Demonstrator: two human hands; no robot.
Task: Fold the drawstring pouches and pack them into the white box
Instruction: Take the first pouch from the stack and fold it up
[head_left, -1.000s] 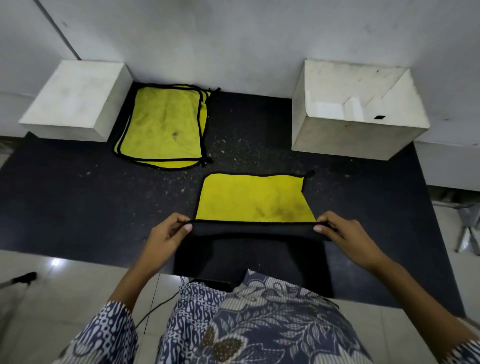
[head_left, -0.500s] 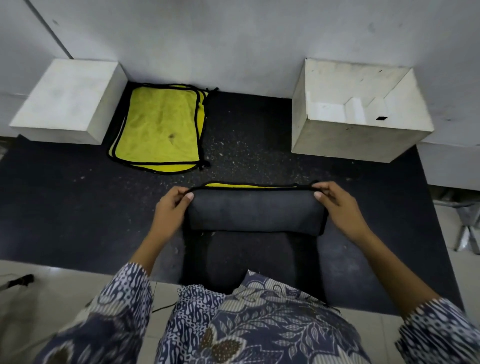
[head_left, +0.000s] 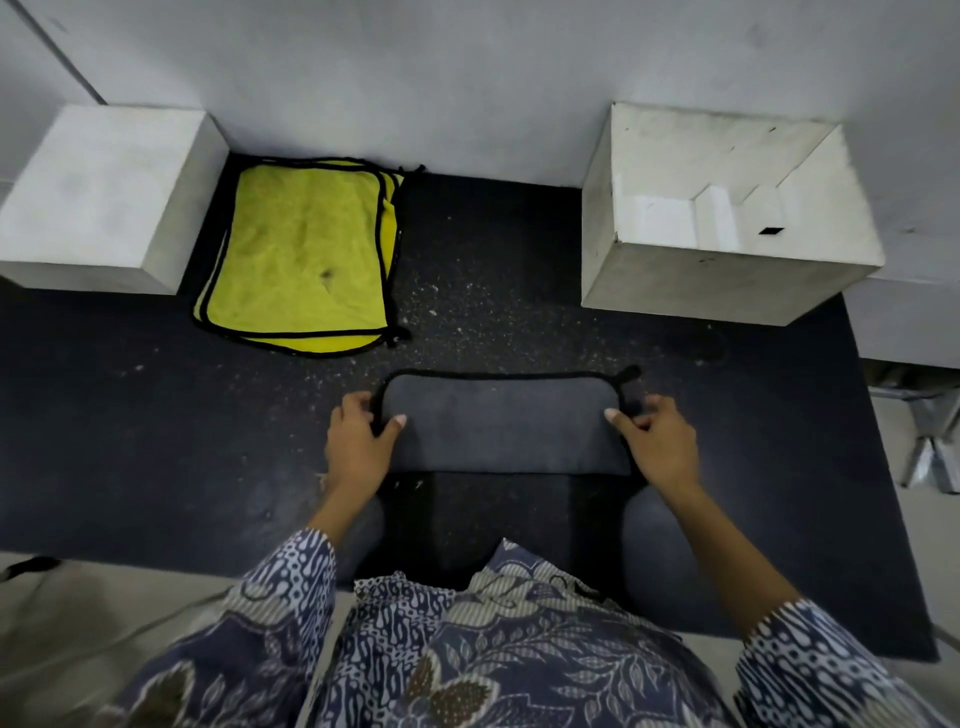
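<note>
No words or labels can be read on anything here. A gray folded pouch (head_left: 501, 423) with a black edge lies flat on the black mat (head_left: 130, 415), right in front of the person. It sits between the two hands. The left hand (head_left: 358, 441) is at the pouch's left end. Its thumb lies on top of the gray cloth and its fingers curl around the black edge, so it pinches that corner. The right hand (head_left: 657, 441) is at the pouch's right end. Its thumb tip touches the cloth near the top right corner, and its fingers are bent beside the edge; whether they pinch the cloth or only touch it cannot be told. A small black loop (head_left: 628, 374) sticks out at the pouch's top right corner. Farther back on the left lies a stack of yellow pouches (head_left: 301, 254) with black edges, flat on the mat. It is just beside a closed white block (head_left: 104, 197) against the wall. On the right, well apart from the yellow stack, stands the open white box (head_left: 727, 280), also against the wall. It is behind the right hand and nothing is touching it. The person wears a blue and white patterned shirt (head_left: 493, 649).
</note>
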